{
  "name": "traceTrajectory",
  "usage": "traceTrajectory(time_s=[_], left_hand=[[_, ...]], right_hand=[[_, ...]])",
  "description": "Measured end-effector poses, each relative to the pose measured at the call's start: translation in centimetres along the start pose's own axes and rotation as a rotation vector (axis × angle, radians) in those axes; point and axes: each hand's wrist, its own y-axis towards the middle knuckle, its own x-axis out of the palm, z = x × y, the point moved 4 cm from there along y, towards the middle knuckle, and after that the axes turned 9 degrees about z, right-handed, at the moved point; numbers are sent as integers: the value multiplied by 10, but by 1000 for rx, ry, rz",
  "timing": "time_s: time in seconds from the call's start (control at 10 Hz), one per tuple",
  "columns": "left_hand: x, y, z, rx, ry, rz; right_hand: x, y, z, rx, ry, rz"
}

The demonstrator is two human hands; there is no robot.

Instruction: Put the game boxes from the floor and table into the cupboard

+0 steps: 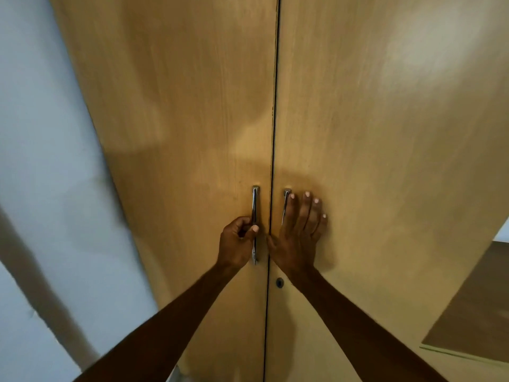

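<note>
Your left hand's fingers (249,230) are curled tight around the left door handle (255,216), thumb over the front of the bar. Your right hand's fingers (308,213) lie spread and flat against the right door (385,161), holding nothing, with the forefinger just beside the right door handle (286,205). Both of the cupboard's doors meet along the centre seam, so the cupboard (179,106) reads as shut.

From this alone you cannot tell whether you are about to open it or have just closed it. No game boxes are in view: the floor and the worktop lie outside the picture, and the shelves are hidden behind the doors. A keyhole (279,283) sits below your right hand (298,238); whether it is locked is unclear. The brown panel (473,312) at lower right is cut off and hard to identify.
</note>
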Motion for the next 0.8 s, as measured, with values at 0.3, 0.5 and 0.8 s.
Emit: traceTrajectory(time_s=[0.3,0.5,0.8], left_hand=[[11,7,-16,48,39,33],[-6,-18,-18,77,206,116],[-78,-114,-7,87,641,262]], right_hand=[[19,7,10,-78,-24,12],[17,1,17,-184,-26,-35],[-16,-53,26,-268,255,-261]])
